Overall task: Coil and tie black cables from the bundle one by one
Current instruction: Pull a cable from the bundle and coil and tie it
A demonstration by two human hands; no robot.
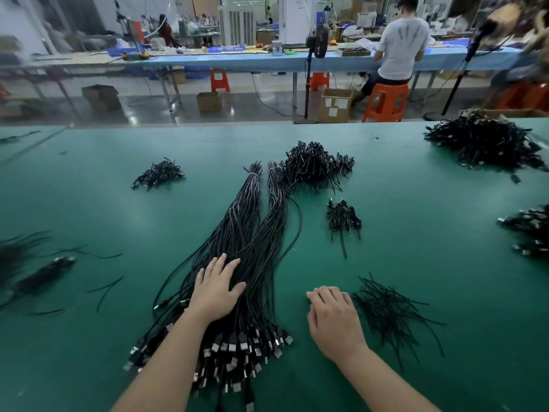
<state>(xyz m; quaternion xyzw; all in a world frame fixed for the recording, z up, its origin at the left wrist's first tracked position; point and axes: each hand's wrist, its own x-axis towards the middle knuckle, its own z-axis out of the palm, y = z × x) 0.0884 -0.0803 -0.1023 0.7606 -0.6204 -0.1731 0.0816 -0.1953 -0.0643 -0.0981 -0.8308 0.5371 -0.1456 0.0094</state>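
Black bundle [237,257] lies mid-desk [89,203]; our left hand [217,288] rests flat on it, grip open. Right hand [334,315] curls empty beside ties [392,313]. Between cables: next, pinch one out.

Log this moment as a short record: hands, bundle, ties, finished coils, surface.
left hand: flat on the bundle, fingers straight
right hand: on the table, fingers loosely curled, holding nothing
bundle: long black cables, uncoiled, plugs toward the person
ties: loose pile right of the right hand
coils: heap beyond the bundle, a smaller cluster nearer
table: green
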